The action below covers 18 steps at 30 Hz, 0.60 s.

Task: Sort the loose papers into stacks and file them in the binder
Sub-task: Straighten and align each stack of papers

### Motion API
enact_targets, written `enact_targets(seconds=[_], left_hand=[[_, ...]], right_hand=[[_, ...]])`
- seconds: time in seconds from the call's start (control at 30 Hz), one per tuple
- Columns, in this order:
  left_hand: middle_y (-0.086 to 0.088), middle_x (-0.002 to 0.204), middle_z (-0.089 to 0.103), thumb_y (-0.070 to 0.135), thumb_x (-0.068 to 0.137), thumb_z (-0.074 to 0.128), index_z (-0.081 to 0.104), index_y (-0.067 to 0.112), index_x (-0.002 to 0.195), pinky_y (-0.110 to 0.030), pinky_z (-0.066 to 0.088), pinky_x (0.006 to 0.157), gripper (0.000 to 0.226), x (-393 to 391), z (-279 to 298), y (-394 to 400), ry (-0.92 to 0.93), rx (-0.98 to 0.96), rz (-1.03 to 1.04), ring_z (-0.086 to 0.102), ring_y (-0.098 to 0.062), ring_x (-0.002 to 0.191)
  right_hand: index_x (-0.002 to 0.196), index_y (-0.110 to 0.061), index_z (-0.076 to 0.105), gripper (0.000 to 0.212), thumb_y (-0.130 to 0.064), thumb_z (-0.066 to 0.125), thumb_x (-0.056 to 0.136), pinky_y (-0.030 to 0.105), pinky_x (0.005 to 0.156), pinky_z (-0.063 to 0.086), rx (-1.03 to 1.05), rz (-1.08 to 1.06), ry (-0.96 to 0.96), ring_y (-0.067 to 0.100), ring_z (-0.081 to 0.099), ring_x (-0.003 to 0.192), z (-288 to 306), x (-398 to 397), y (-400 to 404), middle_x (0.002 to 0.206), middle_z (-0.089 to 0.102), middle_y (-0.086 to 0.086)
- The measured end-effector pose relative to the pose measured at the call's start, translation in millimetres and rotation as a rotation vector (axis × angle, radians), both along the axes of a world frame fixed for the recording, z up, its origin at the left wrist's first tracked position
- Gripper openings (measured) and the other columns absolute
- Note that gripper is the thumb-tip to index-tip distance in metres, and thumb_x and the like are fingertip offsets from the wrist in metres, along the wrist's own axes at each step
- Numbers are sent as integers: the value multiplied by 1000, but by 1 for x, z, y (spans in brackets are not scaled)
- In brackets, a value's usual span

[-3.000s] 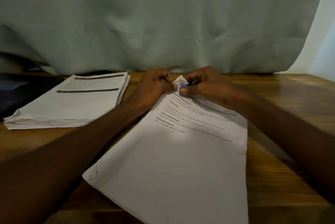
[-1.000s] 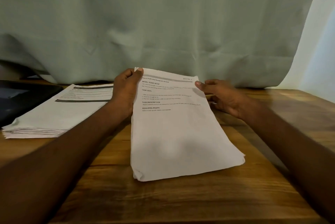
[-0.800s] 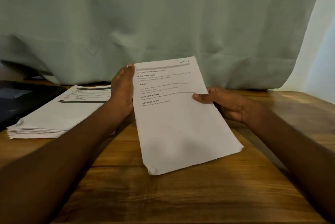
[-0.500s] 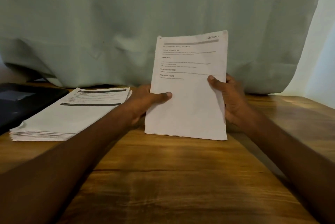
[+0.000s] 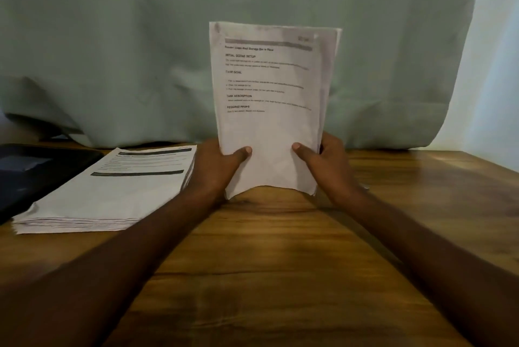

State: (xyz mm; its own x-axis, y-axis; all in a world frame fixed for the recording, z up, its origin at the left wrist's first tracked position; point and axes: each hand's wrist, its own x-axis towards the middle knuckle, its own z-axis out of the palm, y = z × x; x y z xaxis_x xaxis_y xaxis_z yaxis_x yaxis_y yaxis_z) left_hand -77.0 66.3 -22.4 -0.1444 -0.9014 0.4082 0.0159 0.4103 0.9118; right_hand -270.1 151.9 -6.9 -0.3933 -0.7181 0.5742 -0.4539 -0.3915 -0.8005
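Both the left hand [image 5: 217, 162] and right hand [image 5: 327, 160] grip a sheaf [image 5: 271, 110] upright on the tabletop [image 5: 280, 262]; a stack [image 5: 112, 192] lies left.

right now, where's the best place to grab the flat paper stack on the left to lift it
Take the flat paper stack by its two long side edges, hands coming in from left and right. It lies flat on the wooden table with its sheets slightly fanned, so squeezing the sides keeps them together.

A sheaf [image 5: 269, 127] stands upright mid-worktop [image 5: 280, 262], left hand [image 5: 216, 169] and right hand [image 5: 328, 167] at its sides. A stack [image 5: 112, 195] lies left; the binder [image 5: 36, 172] farther left; a curtain [image 5: 140, 51] behind.
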Motion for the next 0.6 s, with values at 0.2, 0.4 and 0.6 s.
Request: enact_targets(seconds=[0.2, 0.4, 0.6], left_hand=[[0, 112, 76, 31, 78, 89, 69, 18, 124, -38, 61, 86, 52, 4, 4, -8, 3, 34, -97, 73, -18, 99], [6, 109, 71, 35, 92, 75, 68, 14, 122, -21, 55, 74, 37, 41, 38, -3, -133, -203, 111, 69, -9, 93], [0, 115, 67, 29, 94, 73, 67, 12, 126, -33, 51, 80, 37, 138, 38, -12, -398, -143, 337, 65, -22, 99]], right_hand=[[130, -13, 64, 39, -25, 72, 95, 18, 70, 52, 127, 21, 1, 6, 66, 92, 3, -6, -2, 100, 67, -11], [138, -16, 57, 53, -8, 77, 89, 18, 76, 58, 122, 184, -193, 9, 67, 104, 13, 18, 3, 124, 69, -4], [110, -21, 65, 38, 4, 78, 84, 31, 84, 62, 278, 413, -305, 18, 71, 104, 6, 96, -14, 118, 73, 2]])
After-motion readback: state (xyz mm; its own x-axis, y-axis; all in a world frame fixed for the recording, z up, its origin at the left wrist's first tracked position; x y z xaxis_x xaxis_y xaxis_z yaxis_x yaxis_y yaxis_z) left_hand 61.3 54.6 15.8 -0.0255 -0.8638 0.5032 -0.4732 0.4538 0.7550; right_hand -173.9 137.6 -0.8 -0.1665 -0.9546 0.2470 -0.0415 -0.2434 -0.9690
